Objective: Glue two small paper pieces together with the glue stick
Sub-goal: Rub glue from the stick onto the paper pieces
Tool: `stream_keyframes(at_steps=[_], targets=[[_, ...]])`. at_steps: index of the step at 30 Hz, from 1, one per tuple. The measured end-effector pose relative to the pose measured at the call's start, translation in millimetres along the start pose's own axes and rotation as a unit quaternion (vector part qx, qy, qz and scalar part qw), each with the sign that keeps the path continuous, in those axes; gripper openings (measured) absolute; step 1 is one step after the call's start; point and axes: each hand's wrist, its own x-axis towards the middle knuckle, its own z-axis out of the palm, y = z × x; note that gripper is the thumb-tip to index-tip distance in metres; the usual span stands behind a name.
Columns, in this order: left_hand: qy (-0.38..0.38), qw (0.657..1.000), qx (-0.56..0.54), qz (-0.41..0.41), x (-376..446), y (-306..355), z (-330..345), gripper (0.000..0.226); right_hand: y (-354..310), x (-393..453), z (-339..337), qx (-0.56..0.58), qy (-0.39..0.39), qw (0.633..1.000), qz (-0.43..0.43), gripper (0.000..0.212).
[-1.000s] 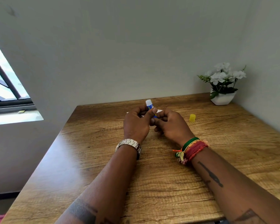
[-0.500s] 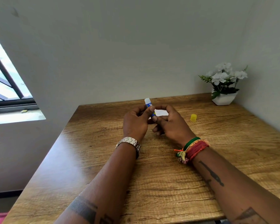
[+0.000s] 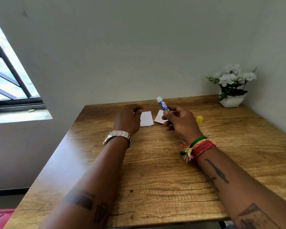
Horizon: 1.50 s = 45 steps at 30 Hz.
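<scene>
Head view, single camera. Progress: early stage. Small blue-and-yellow plastic glue stick (image 3: 163, 105) is uncapped, white glue end up and tilted toward the far wall; its small yellow plastic cap (image 3: 199, 120) stands on the counter just to the right of the right hand (image 3: 180, 123). Right thumb and fingers (image 3: 166, 115) pinch the stick near its lower end, holding it above the counter.

Two small white rectangular paper pieces lie flat and apart, not overlapping. Left paper piece (image 3: 146, 119) is fully visible, just beside the left hand (image 3: 127, 120). Right paper piece (image 3: 159, 116) is partly hidden behind the right hand. No glue visible on either, though a thin film would be hard to see from here.

Left hand hovers low at the left paper's edge, fingers curled inward; I cannot tell whether the tips touch the paper or grip anything.

Judgement: cap removal done; left to do are spreading glue on one piece, laying the other on it, pressing, recapping.

Surface: wood-grain brown counter (image 3: 155, 179), matte with a soft sheen near the left edge, set into a corner. Room: plain pale walls (image 3: 122, 47); barred window (image 3: 8, 76) at left, daylight coming in; white flowers in a white angular ceramic pot (image 3: 232, 100) at the far right corner of the counter.
</scene>
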Motion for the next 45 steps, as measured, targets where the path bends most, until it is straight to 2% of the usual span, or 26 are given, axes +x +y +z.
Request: stream_keyframes(at_steps=[4,6,12,16,23,27,32,38,42,45], targets=[[-0.105,0.990,0.097,0.014,3,-19,6,0.030,1,2,1,0.000,0.011,1.000,0.006,0.023],[-0.133,0.983,0.121,0.033,0,-21,13,0.034,2,4,2,0.009,0.016,1.000,0.017,0.017],[-0.140,0.983,0.115,0.039,-4,-19,7,0.024,2,8,2,0.054,0.040,0.996,0.051,0.012],[-0.141,0.982,0.113,0.059,-16,-18,-4,0.013,2,8,4,0.087,0.019,0.994,0.061,0.012],[-0.244,0.952,0.154,0.106,-28,-21,-3,0.047,6,6,9,0.103,-0.034,0.993,0.054,0.013],[-0.307,0.934,0.151,0.106,-27,-21,-1,0.056,10,7,11,0.037,-0.029,0.998,0.029,0.019],[-0.330,0.929,0.137,0.098,-26,-21,-4,0.058,14,16,6,-0.074,-0.015,0.997,0.019,0.023],[-0.343,0.926,0.128,0.093,-25,-20,-7,0.059,10,29,11,-0.259,-0.039,0.964,-0.036,0.020],[-0.347,0.924,0.128,0.092,-24,-19,-8,0.060,11,36,9,-0.259,-0.044,0.964,-0.043,0.017],[-0.349,0.924,0.126,0.091,-24,-18,-9,0.059,13,40,6,-0.252,-0.036,0.966,-0.042,0.007]])
